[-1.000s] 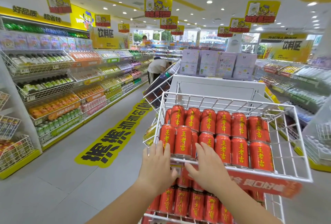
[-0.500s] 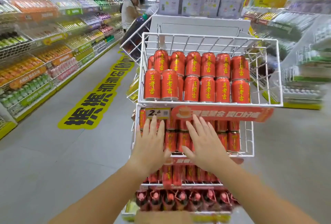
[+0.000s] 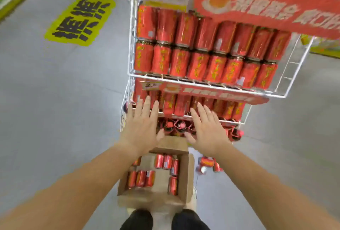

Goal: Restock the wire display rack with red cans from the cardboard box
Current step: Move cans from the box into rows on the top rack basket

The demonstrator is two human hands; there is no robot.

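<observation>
Lying in small groups inside the cardboard box (image 3: 184, 174) on the floor are a few red cans (image 3: 140, 178). Just behind the box stands the wire rack (image 3: 131, 46), its shelves filled with rows of the same cans. Above the far end of the box, the left hand (image 3: 142, 128) and the right hand (image 3: 207, 132) reach toward the rack's lower shelf. Each grip is fully open, fingers straight and spread, holding nothing. Whether the fingertips touch the shelf I cannot tell. Some loose cans (image 3: 207, 163) lie on the floor to the right of the box.
</observation>
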